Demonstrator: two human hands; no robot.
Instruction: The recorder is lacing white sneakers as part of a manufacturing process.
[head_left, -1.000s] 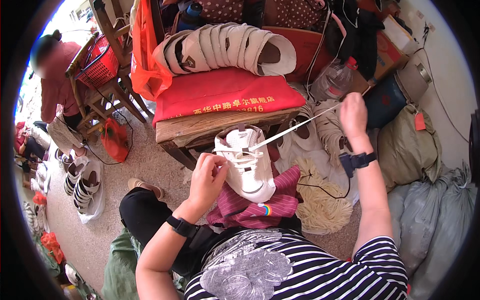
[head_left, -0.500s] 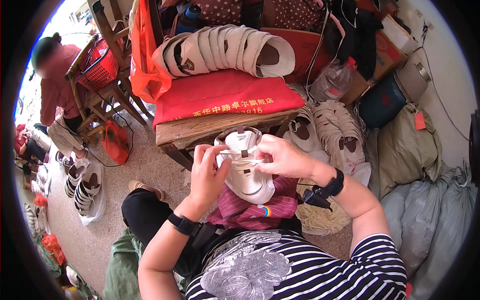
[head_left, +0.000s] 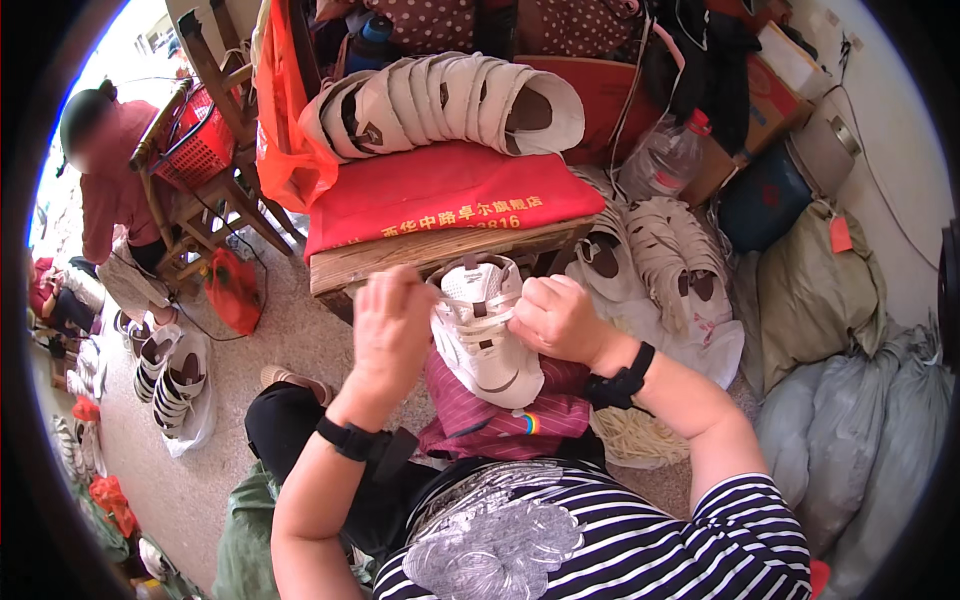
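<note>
A white shoe upper (head_left: 488, 375) rests on a maroon striped cloth (head_left: 455, 395) over my lap, its toe toward me and its tongue away. Pale shoelace (head_left: 484, 325) crosses its front. My left hand (head_left: 388, 325) is raised at the upper's left side, fingers curled in and slightly blurred, closed on a lace end. On the right side my right hand (head_left: 562, 318) is a fist against the upper's edge, gripping the other lace end. The lace inside both fists is mostly hidden.
A wooden stool (head_left: 345, 272) ahead bears a red cloth (head_left: 440, 190) and a row of nested uppers (head_left: 430, 100). More uppers (head_left: 680, 250) lie to its right. Loose pale laces (head_left: 635, 440) lie by my right side, near grey sacks (head_left: 850, 430). A person (head_left: 120, 190) sits far left.
My hands have moved apart from the middle of the upper, the left one up and to the left. The right fingers have closed into a fist. The lace lies closer across the tongue.
</note>
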